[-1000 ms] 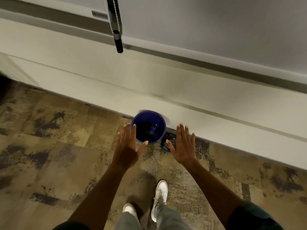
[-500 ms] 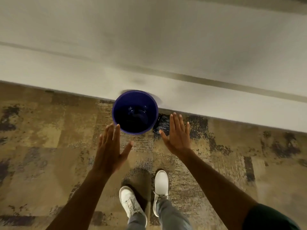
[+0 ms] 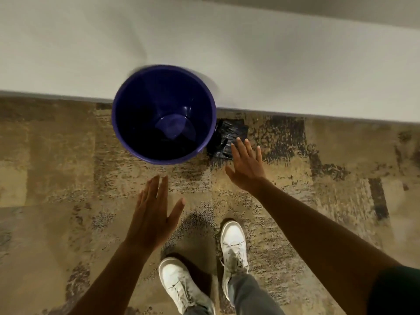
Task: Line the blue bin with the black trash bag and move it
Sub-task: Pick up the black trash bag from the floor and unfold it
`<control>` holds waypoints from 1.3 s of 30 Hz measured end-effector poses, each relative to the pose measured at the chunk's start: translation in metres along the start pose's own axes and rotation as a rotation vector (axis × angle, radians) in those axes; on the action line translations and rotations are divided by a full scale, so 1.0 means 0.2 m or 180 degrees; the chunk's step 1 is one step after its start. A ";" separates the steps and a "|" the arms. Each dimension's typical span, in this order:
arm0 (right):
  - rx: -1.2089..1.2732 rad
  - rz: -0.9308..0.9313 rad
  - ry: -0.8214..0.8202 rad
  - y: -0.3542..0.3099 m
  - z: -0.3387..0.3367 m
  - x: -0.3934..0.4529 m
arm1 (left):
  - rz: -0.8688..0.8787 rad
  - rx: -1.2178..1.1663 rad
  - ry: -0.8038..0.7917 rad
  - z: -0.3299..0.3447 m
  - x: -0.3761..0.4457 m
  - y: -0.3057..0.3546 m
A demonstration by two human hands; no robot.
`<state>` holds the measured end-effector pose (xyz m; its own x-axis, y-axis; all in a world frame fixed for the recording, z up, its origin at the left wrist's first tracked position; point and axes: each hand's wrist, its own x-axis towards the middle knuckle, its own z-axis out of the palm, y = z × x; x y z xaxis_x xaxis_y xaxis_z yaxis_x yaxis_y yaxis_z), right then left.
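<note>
A round blue bin (image 3: 120, 123) stands upright on the carpet against the white wall base, and I look straight down into its bare inside. A folded black trash bag (image 3: 229, 133) lies on the floor just right of the bin. My right hand (image 3: 246, 165) hovers flat with fingers spread, its fingertips over the bag's near edge. My left hand (image 3: 153, 214) is flat and open too, below the bin and apart from it. Neither hand holds anything.
A white wall base (image 3: 272, 64) runs across the top behind the bin. Patterned tan and dark carpet (image 3: 56, 178) covers the floor. My two white shoes (image 3: 234, 244) stand just behind my hands.
The view has tilted down and drawn closer, so the bin looks larger. My right hand has reached forward over the black bag; my left hand has stayed below the bin.
</note>
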<state>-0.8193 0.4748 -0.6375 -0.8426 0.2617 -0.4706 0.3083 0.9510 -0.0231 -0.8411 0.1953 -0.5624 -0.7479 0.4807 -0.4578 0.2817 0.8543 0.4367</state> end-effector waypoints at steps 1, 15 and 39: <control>-0.0025 -0.0012 -0.0003 0.01 0.06 0.05 | 0.0012 -0.0013 -0.0045 0.06 0.03 -0.02; -0.0270 -0.0097 -0.0302 0.08 0.56 0.59 | 0.0022 -0.0177 -0.0358 0.57 0.32 -0.21; 0.0875 0.0177 0.0566 0.21 0.21 0.46 | -0.0001 -0.0377 -0.0396 0.39 0.25 -0.02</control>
<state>-0.8652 0.5310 -0.7176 -0.8776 0.3596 -0.3171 0.4432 0.8608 -0.2503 -0.8334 0.2313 -0.6487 -0.6657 0.5075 -0.5470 0.2034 0.8287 0.5214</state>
